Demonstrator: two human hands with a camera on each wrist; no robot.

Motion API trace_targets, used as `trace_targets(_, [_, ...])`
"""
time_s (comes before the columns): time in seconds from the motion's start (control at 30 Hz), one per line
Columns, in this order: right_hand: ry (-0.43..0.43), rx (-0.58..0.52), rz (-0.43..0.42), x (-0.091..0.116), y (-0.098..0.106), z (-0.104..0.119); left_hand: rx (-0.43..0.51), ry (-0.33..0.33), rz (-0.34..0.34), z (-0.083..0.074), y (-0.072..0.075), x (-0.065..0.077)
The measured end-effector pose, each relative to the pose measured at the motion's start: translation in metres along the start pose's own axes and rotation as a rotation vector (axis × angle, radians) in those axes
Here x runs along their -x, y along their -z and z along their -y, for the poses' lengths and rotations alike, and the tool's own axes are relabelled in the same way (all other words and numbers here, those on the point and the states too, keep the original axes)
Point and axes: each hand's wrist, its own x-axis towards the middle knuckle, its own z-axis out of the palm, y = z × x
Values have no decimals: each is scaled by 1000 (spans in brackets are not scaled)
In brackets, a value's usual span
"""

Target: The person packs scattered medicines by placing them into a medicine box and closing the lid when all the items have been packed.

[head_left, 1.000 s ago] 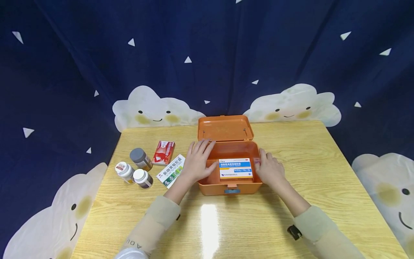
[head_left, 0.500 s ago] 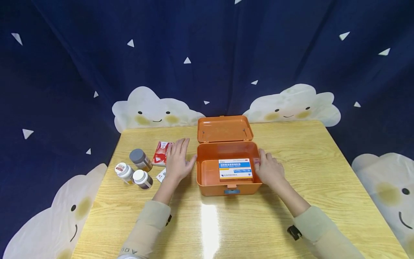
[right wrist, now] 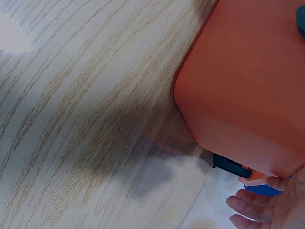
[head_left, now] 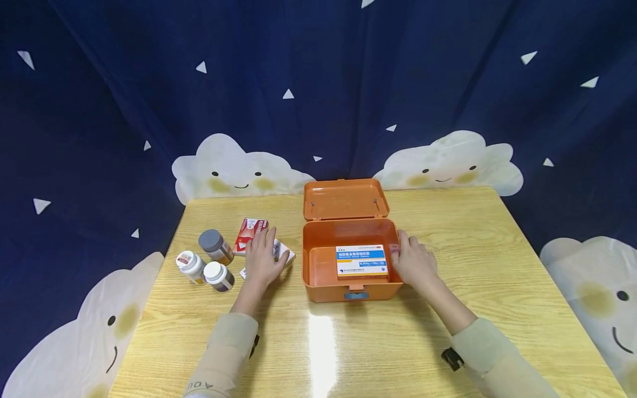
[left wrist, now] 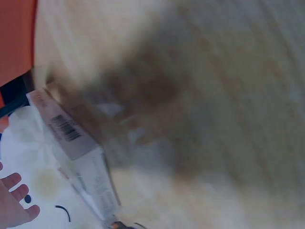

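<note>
My left hand (head_left: 262, 260) is over a white medicine carton (head_left: 283, 253) on the table, covering much of it, fingers spread and fairly straight. In the left wrist view, the fingers (left wrist: 15, 188) appear beside the carton's barcode end (left wrist: 66, 128). An orange plastic case (head_left: 318, 293) stands with its lid (head_left: 345, 200) raised at the back. My right hand (head_left: 417, 260) holds the case's right wall, thumb over the rim and fingers outside. The right wrist view shows those fingers (right wrist: 250, 206) past the case's side (right wrist: 248, 86). A blue-and-white medicine box (head_left: 361, 261) lies inside, toward the right.
A red medicine box (head_left: 245, 236) lies just behind my left hand. Further left stand three pill bottles: a grey-capped one (head_left: 215, 246), a white-capped one (head_left: 191, 266) and a dark one with a white cap (head_left: 219, 275). A dark blue curtain (head_left: 343, 83) hangs behind the table.
My left hand has moved left from over the case's left side onto the white carton, which now sits turned at a different angle. My right hand stays on the case's right wall.
</note>
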Motion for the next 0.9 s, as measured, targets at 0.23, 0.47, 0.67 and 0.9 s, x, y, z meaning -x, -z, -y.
trace_targets(0.23, [7, -1, 0, -1, 0, 0, -8, 45, 53, 12, -14, 9])
trace_targets(0.47, [0, -11, 2, 0, 0, 0, 15, 90, 94, 20, -26, 13])
trace_targets(0.67, [-2, -13, 1, 1, 0, 1, 0, 116, 132, 23, -30, 14])
trace_targets(0.9, [-5, -7, -4, 0, 0, 1, -22, 101, 135, 23, -31, 14])
